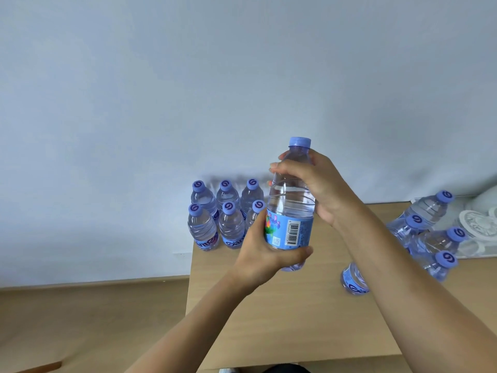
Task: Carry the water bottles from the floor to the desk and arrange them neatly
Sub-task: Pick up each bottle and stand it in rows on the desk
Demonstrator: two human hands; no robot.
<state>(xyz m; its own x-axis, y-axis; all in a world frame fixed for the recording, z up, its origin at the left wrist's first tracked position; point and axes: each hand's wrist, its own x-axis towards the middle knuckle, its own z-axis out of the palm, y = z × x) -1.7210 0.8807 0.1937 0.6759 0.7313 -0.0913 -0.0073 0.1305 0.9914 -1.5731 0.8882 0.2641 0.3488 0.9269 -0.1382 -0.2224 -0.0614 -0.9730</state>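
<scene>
I hold one clear water bottle (291,208) with a blue cap and blue label upright above the wooden desk (295,319). My left hand (265,251) grips its lower part around the label. My right hand (314,184) wraps its shoulder just under the cap. Several matching bottles (215,219) stand in two tidy rows at the desk's far left corner, right behind the held bottle. Another loose cluster of bottles (433,232) stands at the right, partly hidden by my right forearm.
A pale blue-grey wall (188,90) rises directly behind the desk. The desk's left edge drops to a wooden floor (80,319). White round objects (476,222) lie at the desk's far right.
</scene>
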